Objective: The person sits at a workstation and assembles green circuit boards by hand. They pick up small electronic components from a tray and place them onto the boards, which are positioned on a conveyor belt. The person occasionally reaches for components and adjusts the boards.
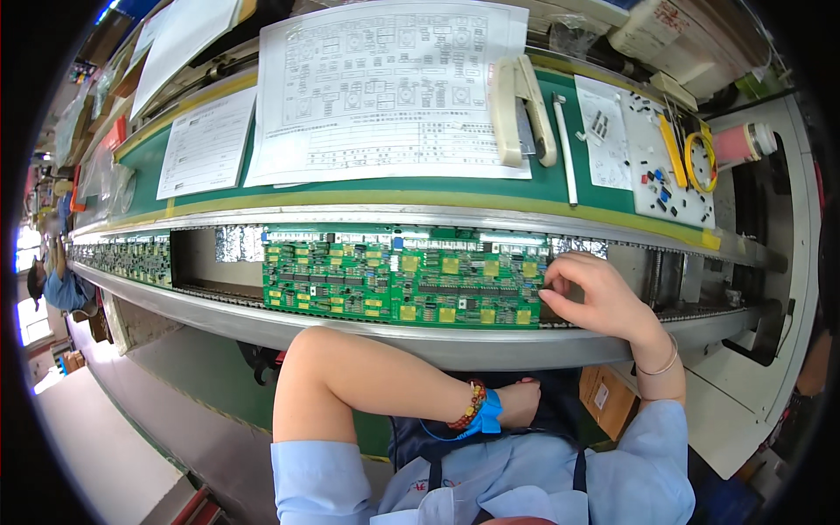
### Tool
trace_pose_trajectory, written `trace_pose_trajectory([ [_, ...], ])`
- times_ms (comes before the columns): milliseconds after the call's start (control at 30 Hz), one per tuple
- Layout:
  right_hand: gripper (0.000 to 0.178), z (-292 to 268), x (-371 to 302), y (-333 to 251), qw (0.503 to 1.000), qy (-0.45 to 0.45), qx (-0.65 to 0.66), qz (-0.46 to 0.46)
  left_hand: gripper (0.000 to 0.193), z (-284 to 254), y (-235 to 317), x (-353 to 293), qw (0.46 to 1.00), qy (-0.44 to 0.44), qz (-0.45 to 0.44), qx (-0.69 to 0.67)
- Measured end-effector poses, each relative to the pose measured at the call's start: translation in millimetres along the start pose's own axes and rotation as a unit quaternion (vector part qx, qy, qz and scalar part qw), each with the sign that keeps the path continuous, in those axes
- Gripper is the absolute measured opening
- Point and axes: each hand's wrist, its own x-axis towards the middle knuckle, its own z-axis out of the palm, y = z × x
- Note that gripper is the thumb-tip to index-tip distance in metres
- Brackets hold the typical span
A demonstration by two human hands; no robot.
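Note:
A green circuit board [328, 282] full of chips and yellow parts lies between the metal rails in front of me, and a matching board section [468, 280] adjoins it on the right. At that section's right edge is my right hand [597, 293], thumb and forefinger bent together. Whether a small part is between those fingertips cannot be seen. My left hand [522, 403] rests low over my lap, below the near rail, with its fingers curled in and largely hidden. Around the left wrist are a beaded bracelet [473, 404] and a blue strap [488, 415].
Beyond the far rail, a green bench [350, 192] holds a printed drawing [385, 105], a beige stapler-like tool [507, 114], a white pen-like tool [564, 149] and a white sheet of small components [669, 175]. Yellow tweezers [672, 153] lie there. More boards [122, 255] sit along the rail leftward.

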Motion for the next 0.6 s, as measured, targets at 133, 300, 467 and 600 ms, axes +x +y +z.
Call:
trace_pose_trajectory([
  [133,0.02,-1,-3,3,1.0,0.013,0.008,-0.007,0.018,0,-4,-3,0.999,0.011,0.007,-0.033],
  [300,0.025,2,-1,14,0.998,0.014,0.03,-0.061,0.012,-9,-14,-9,0.998,0.044,0.028,-0.048],
  [467,0.024,2,-7,22,0.998,0.016,0.034,-0.049,0.012,-10,-22,-7,0.995,0.042,0.07,-0.051],
  [600,0.024,2,-8,20,0.999,0.001,0.036,-0.04,0.011,-10,-23,-8,0.996,0.028,0.072,-0.054],
])
